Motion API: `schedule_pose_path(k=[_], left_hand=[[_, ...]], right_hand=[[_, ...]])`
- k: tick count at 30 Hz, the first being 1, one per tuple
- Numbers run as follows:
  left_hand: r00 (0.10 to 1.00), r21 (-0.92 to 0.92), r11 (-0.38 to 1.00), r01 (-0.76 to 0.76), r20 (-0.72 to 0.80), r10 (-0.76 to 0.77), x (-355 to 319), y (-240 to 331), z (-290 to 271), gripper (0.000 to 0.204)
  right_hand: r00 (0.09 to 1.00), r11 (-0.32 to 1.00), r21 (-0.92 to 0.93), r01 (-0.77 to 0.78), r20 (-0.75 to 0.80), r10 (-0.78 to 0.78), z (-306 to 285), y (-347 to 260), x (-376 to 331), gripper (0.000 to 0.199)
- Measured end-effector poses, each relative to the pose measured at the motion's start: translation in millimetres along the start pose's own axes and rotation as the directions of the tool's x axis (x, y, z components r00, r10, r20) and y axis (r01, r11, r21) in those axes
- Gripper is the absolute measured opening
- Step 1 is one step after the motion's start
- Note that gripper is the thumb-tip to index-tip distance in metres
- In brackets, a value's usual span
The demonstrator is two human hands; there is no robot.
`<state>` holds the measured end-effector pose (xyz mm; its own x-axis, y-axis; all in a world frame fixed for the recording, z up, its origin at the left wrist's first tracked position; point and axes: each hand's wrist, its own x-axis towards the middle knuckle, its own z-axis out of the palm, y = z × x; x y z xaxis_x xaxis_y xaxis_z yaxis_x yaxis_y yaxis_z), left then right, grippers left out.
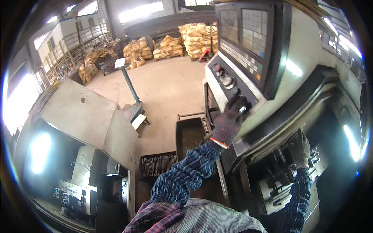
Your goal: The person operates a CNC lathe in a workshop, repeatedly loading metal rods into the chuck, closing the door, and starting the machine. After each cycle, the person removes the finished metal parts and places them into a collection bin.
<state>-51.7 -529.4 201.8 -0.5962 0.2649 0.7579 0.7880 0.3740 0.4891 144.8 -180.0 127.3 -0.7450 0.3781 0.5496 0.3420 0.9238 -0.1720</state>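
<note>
My left hand [228, 121], in a dark knit glove with an orange-edged cuff, reaches up to the control panel [254, 95] of a lathe. Its fingers are bent around a small silver knob [243, 110] at the panel's lower corner. Above them sit a round dial [227, 80] and a reddish button [218, 68]. Inside the machine's opening on the right, my right hand [301, 150], in a greyish glove, is held upright with its fingers stretched out. Beside and below it is the metal tool block [279, 190] with its bolts. Nothing can be made out in that hand.
A second machine [89, 116] with an open front stands at left. Between the machines are a tray of thin metal parts [158, 165] and a dark metal bin [190, 134]. Farther off stand a green-posted scale [132, 87] and stacked yellow sacks [198, 39].
</note>
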Motion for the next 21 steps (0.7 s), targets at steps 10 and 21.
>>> schedule_pose_path(k=[10, 21], left_hand=[[0.973, -0.35, 0.922, 0.165, 0.21, -0.094, -101.8, -31.8, -84.0, 0.039], [0.967, -0.529, 0.812, 0.246, 0.192, -0.168, -156.7, -98.3, -227.7, 0.059]], right_hand=[[0.983, 0.957, -0.277, 0.09, -0.13, -0.13, 13.4, 12.9, 0.1, 0.068], [0.865, 0.924, 0.181, 0.336, -0.448, -0.227, 4.4, -257.2, -48.3, 0.06]])
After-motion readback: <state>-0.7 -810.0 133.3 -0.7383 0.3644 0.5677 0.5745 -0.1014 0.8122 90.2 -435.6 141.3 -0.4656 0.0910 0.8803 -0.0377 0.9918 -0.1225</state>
